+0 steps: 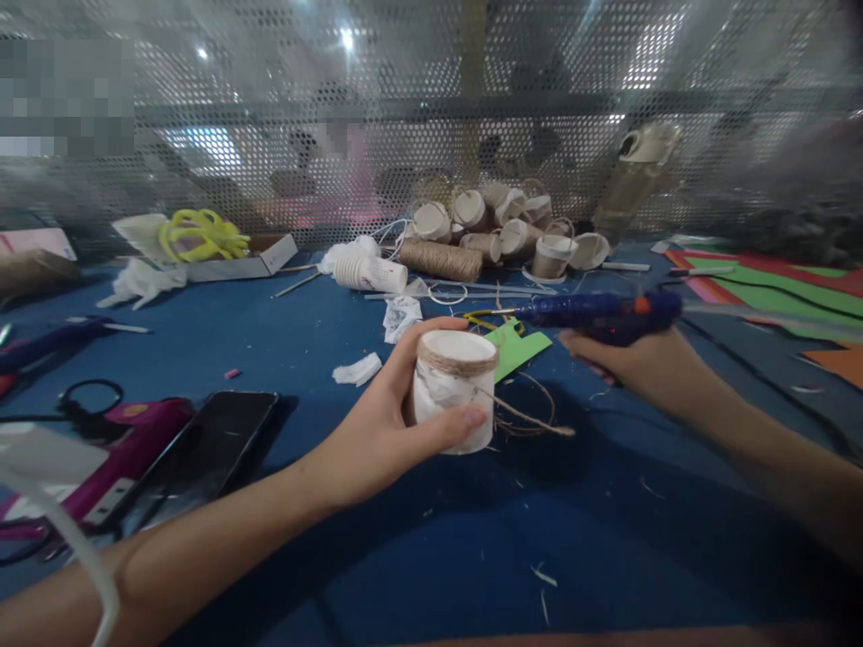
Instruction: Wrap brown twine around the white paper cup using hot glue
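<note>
My left hand (384, 418) is wrapped round a white paper cup (441, 395), thumb across its front. Jute twine (458, 367) circles the cup near its upper end, and a loose tail (532, 418) trails off to the right. In my right hand (630, 359) is a blue hot glue gun (600, 314), gripped by its handle, its nozzle pointing left just above and behind the cup. Nozzle and cup look apart, though the exact gap is hard to judge. Behind the cup lie a green paper piece (516, 350) and yellow-handled scissors (480, 317), partly hidden.
Several twine-wrapped cups (516, 238) are piled at the back beside a twine roll (441, 261) and stacked paper cups (370, 272). On the left are a phone (222, 449), a magenta device (141, 449) and another glue gun (54, 341). Coloured paper sheets (775, 288) lie right, near a cord (761, 386).
</note>
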A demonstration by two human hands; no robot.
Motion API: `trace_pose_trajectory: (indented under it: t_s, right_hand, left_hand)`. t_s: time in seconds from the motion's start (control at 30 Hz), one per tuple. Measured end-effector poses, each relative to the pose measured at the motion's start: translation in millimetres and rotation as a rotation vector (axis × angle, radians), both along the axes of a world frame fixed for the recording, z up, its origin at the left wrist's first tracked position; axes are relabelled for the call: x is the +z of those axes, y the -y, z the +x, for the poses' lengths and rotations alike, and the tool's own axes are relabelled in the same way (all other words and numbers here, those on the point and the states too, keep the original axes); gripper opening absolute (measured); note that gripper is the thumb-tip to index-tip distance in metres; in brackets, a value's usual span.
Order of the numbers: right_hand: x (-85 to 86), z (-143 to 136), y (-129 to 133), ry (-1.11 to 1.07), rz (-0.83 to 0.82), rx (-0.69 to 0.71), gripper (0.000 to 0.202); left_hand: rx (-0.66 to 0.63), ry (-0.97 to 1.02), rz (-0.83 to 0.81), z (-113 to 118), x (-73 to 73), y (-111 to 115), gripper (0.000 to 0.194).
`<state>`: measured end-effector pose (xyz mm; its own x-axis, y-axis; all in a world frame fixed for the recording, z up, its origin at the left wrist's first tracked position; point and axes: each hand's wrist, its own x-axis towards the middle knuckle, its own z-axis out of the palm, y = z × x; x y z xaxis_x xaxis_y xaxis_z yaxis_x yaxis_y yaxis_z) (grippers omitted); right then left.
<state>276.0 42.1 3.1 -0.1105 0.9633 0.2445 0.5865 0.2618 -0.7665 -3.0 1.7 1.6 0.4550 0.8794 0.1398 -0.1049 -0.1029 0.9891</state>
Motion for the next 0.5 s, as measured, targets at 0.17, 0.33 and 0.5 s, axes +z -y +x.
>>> trace_pose_trajectory:
  t_s: [0.17, 0.33, 0.5]
  right_hand:
    - [2.0, 3.3, -12.1, -0.082, -0.462, 0.133, 0.038]
    - [-4.1, 6.4, -17.4, -0.095, -0.625, 0.171, 0.042]
    - [-11.6, 12.5, -17.8, 0.372, -0.111, 0.011, 0.045]
  left_hand:
    - [0.055, 0.05, 0.027, -0.4, -1.4, -1.3, 0.055]
    - [0.066, 0.077, 0.048, 1.2, -1.5, -1.2, 0.056]
    - [0.056, 0.053, 0.042, 1.8, -0.5, -0.2, 0.057]
